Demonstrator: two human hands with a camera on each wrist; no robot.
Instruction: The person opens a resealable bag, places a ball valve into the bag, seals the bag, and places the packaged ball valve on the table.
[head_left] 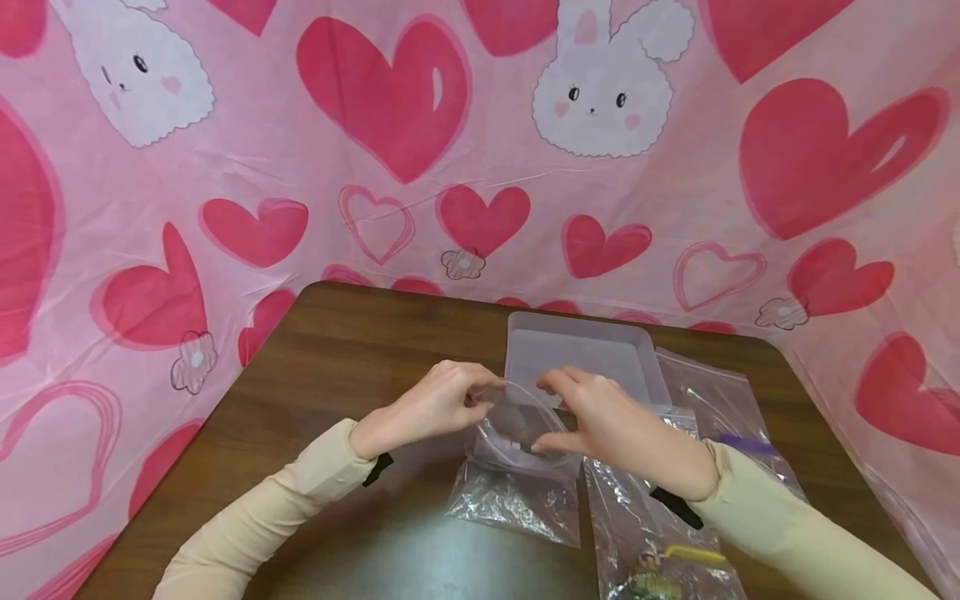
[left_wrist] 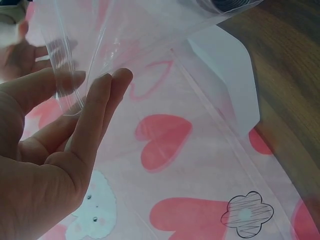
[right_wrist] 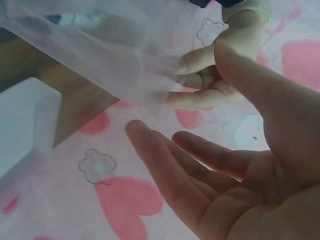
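Note:
My left hand pinches the edge of a clear plastic bag, its mouth spread in a loop. In the left wrist view, the bag's edge runs between thumb and fingers. A dark, ridged, rounded thing shows at the top of that view, partly cut off. To the right of the bag's mouth is my right hand, thumb and fingers spread apart around its side. In the right wrist view, the right hand's fingers hold nothing, close below the bag's cloudy film.
Behind the hands stands a shallow white tray. Clear plastic lies flat on the brown table in front. At the right are a bag with a purple strip and another with a yellow strip. A heart-patterned cloth surrounds the table.

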